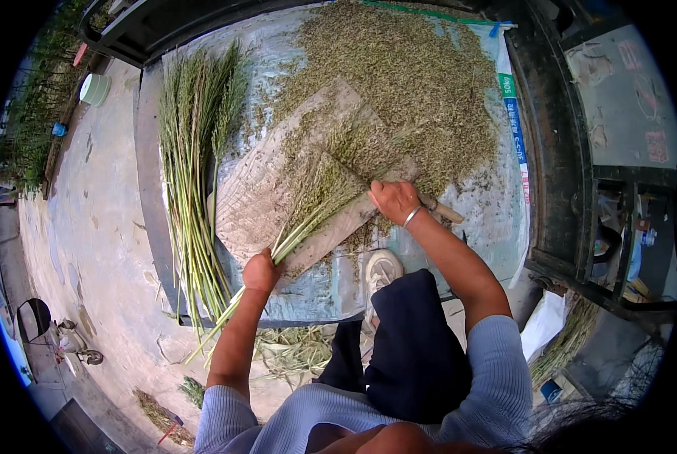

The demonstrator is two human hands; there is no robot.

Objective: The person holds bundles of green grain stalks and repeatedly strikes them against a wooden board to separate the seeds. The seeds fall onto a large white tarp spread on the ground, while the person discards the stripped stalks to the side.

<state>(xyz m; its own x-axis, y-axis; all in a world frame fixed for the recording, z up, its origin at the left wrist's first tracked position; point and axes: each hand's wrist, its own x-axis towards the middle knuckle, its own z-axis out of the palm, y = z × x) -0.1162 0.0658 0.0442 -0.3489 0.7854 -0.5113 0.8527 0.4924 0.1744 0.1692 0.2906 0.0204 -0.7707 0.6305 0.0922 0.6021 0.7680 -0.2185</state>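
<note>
My left hand (261,271) is closed round the lower stems of a small bundle of green stalks (317,214). Their feathery seed heads lie across a worn wooden board (248,193), and the cut ends stick out past my left wrist. My right hand (395,201) grips a wooden-handled tool (449,213); a thin dark edge runs from it over the seed heads, its exact kind hard to make out. Loose greenish-brown seed (429,98) covers the sheet beyond the board. At the left lies a larger pile of uncut-looking stalks (191,151), heads pointing away.
My shoe (382,268) rests at the near edge of the platform, beside the board. Dark metal rails (554,151) border the far and right sides. Stripped stalks (297,352) litter the ground below. A pale green bucket (95,89) stands far left, a parked scooter (74,344) nearer.
</note>
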